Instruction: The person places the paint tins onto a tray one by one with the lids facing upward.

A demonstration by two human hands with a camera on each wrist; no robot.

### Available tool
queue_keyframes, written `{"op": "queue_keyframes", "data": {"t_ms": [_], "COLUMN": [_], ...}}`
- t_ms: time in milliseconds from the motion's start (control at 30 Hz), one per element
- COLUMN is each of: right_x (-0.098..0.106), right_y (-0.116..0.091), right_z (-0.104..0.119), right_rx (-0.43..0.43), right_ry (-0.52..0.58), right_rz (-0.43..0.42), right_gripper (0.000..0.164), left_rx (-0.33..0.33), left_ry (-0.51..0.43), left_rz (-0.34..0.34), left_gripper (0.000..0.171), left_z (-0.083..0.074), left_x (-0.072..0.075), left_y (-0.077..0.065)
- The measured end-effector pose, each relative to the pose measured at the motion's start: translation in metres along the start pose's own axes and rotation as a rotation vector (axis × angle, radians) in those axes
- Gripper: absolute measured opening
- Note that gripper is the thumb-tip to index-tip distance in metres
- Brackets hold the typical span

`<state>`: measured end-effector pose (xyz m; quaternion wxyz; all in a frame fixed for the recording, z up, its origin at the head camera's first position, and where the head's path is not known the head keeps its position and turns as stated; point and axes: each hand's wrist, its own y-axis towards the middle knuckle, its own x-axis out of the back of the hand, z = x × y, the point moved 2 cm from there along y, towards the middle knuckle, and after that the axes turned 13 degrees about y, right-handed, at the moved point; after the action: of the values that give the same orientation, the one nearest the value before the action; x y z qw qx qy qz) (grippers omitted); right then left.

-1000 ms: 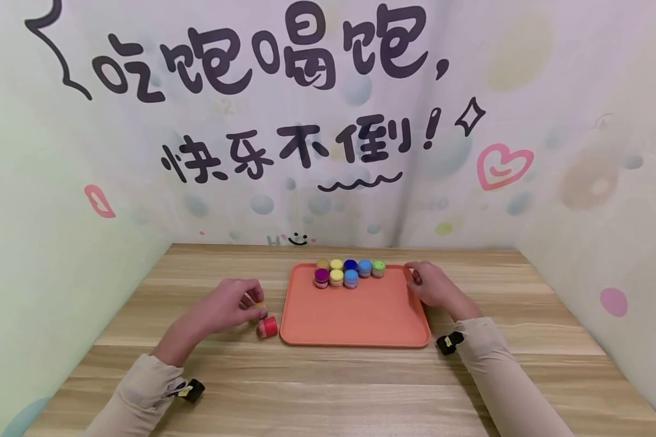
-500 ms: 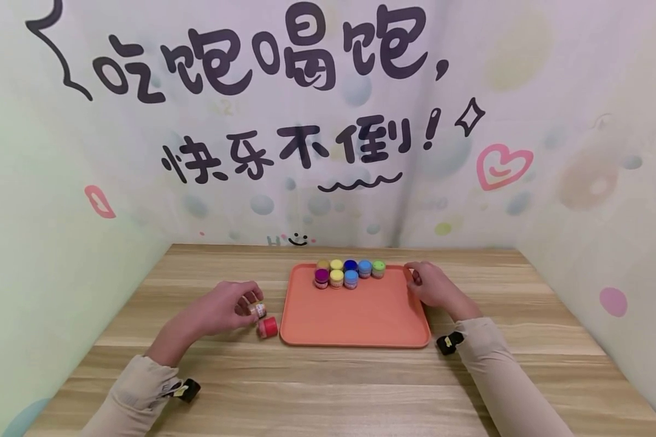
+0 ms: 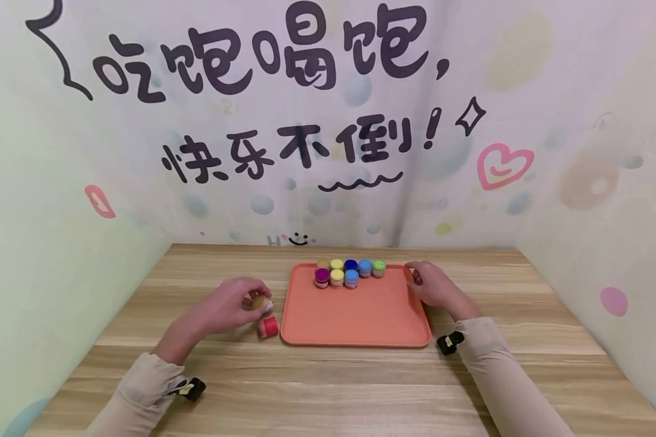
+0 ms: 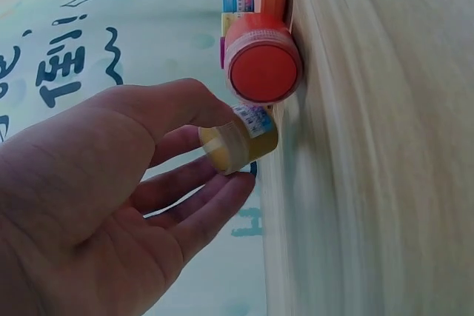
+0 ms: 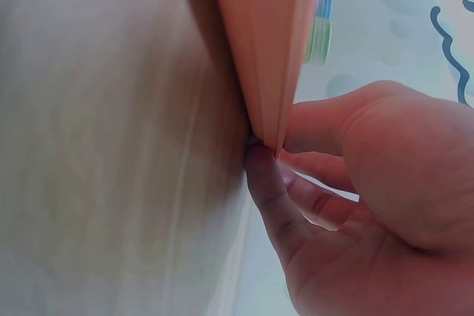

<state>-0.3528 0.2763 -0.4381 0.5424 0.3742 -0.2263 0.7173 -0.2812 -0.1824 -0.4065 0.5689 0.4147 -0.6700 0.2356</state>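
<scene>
My left hand (image 3: 231,304) pinches a small ochre paint jar (image 3: 260,303) between thumb and fingers, left of the tray. The left wrist view shows that ochre paint jar (image 4: 241,140) tilted on its side, its printed label partly behind my thumb. Close by, a red paint jar (image 3: 268,327) lies on its side on the table at the tray's left edge. My right hand (image 3: 434,286) grips the orange tray (image 3: 355,315) by its right side near the far corner; in the right wrist view, thumb and fingers close around the tray's rim (image 5: 270,57).
Two rows of upright paint jars stand along the tray's far edge, among them a purple jar (image 3: 321,278), a light blue jar (image 3: 351,279) and a green jar (image 3: 379,269). Beyond the wooden table (image 3: 328,388) hangs a printed backdrop (image 3: 284,206).
The ochre paint jar has turned in my left fingers: its label faced up half a second ago, and now its ochre side shows on the left. The right hand and tray stay put.
</scene>
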Motion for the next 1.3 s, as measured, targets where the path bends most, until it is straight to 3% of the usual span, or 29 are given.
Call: {"op": "queue_keyframes", "data": {"t_ms": [400,733,1300], "right_x": [0.000,0.001,0.001], "right_y": [0.000,-0.001,-0.003], "right_z": [-0.001,-0.002,0.001], "right_rx": [0.013,0.030,0.024], "right_ry": [0.000,0.003,-0.005], "right_rz": [0.001,-0.009,-0.004], "right_gripper": [0.042,0.042,0.042], "left_rx": [-0.010,-0.066,-0.003], "left_ry": [0.015,-0.010,-0.147], "left_rz": [-0.085,-0.126,-0.090], "left_gripper": [0.021,0.023,0.040], "left_z": [-0.011,-0.024,-0.053], "left_x": [0.000,-0.002,-0.008], "left_y": [0.015,0.033,0.067]}}
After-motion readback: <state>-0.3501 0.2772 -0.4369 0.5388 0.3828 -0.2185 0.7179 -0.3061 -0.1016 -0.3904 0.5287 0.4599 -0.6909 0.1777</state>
